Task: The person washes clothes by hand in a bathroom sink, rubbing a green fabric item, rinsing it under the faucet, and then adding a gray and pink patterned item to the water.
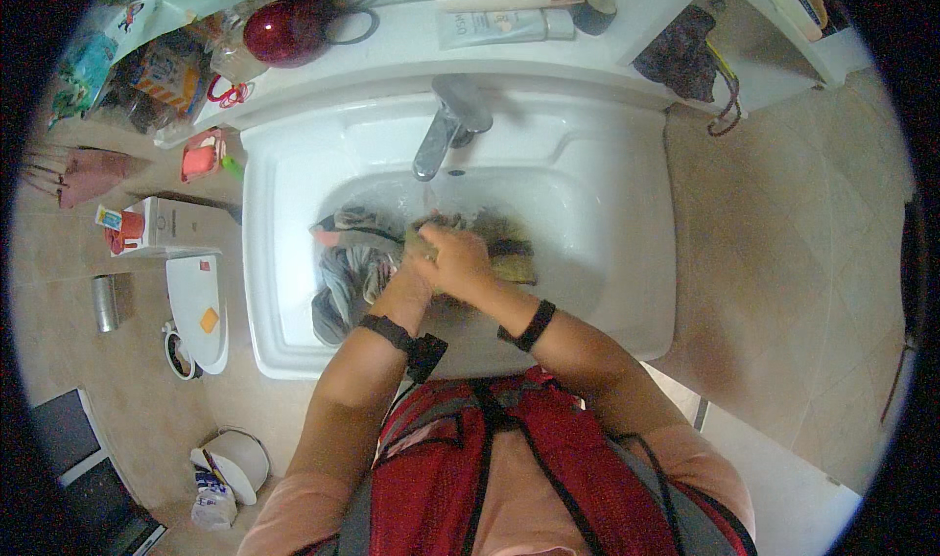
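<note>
My right hand lies over my left hand, and the two meet under the faucet. Between them is a bunched piece of olive-green cloth, whose loose part spreads to the right in the basin. Both hands grip it, though motion blurs the fingers and my right hand covers much of the left. A thin stream of water falls just beyond my fingers. Left of my hands, a wet heap of grey cloth with a salmon-coloured patch rests in the white washbasin.
Behind the basin, a shelf holds tubes, a dark red round object and plastic packages. A soap dish is at the left. Farther down that side are a white box and a toilet.
</note>
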Motion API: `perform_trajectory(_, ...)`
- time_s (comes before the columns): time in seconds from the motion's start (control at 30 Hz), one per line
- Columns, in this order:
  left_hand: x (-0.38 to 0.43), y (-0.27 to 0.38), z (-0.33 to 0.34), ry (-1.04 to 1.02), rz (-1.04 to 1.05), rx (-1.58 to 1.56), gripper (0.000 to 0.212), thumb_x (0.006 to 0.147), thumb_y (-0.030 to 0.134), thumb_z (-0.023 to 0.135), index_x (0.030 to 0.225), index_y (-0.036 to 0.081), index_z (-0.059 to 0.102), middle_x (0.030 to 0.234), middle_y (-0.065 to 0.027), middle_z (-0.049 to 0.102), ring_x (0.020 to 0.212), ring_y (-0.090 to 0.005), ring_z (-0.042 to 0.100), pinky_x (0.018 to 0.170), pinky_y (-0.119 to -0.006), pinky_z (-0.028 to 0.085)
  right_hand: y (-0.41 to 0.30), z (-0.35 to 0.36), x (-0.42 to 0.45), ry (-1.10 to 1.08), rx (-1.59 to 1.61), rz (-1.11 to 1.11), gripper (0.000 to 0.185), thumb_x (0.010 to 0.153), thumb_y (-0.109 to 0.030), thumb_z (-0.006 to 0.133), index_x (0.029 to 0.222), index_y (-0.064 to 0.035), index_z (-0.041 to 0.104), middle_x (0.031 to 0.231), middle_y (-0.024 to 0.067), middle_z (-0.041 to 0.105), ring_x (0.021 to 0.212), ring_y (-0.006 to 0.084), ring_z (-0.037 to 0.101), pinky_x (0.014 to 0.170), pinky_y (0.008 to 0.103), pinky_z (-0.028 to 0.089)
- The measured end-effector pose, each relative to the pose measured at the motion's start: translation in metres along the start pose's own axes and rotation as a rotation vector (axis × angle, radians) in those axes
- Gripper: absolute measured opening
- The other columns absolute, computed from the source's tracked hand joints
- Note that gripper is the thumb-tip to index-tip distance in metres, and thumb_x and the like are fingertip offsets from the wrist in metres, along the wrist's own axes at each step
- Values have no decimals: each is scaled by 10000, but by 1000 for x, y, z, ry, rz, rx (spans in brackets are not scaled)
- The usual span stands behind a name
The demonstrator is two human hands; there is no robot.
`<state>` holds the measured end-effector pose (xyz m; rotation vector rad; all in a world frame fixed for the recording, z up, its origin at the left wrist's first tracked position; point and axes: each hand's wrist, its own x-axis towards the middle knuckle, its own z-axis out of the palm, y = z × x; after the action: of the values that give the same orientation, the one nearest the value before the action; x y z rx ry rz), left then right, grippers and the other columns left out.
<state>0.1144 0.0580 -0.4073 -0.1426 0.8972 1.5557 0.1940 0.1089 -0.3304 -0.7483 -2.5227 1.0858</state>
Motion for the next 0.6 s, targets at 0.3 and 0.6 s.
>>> perform_trajectory(0.3, 37, -3, -22, 246, 30, 58, 324, 936, 293, 475, 1150, 61, 550, 1153, -123, 594, 1018, -271, 592, 870, -410, 492, 123, -5, 29, 119, -98, 640, 504, 831, -368, 565, 1221, -55, 503, 1077, 263, 590, 987, 422, 570, 869, 468, 448)
perform_trajectory(0.6, 28, -12, -23, 295, -64, 1020, 624, 870, 308, 582, 1407, 122, 323, 1489, -151, 180, 1332, -324, 277, 1056, -419, 298, 135, -3, -8, -402, -359, 456, 625, 789, -136, 557, 1372, -108, 335, 1170, 233, 563, 1092, 386, 542, 891, 461, 444)
